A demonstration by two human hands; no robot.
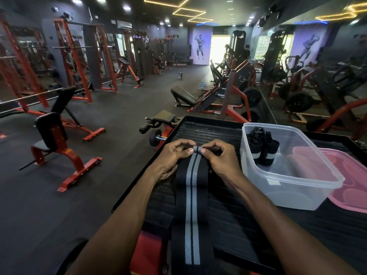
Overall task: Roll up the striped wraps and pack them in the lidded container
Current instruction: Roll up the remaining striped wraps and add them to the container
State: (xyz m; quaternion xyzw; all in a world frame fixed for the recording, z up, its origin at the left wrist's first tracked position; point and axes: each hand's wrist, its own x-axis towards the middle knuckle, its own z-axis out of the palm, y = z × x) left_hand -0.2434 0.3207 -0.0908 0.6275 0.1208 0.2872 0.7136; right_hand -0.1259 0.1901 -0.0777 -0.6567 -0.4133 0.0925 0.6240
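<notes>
A long black wrap with two grey stripes (191,205) lies lengthwise on the black ribbed platform (234,221), its near end hanging over the front edge. My left hand (174,155) and my right hand (218,157) pinch its far end, which is curled into a small tight roll between my fingertips. To the right stands a clear plastic container (288,187), lid off, with two rolled striped wraps (262,147) upright in its far left corner. The pink lid (349,187) lies flat behind and to the right of the container.
The platform has a raised black rim (143,175) and sits on a red frame. A small dumbbell (155,138) and a padded bench lie just beyond its far left corner. Red gym machines, benches and weight plates fill the dark floor around.
</notes>
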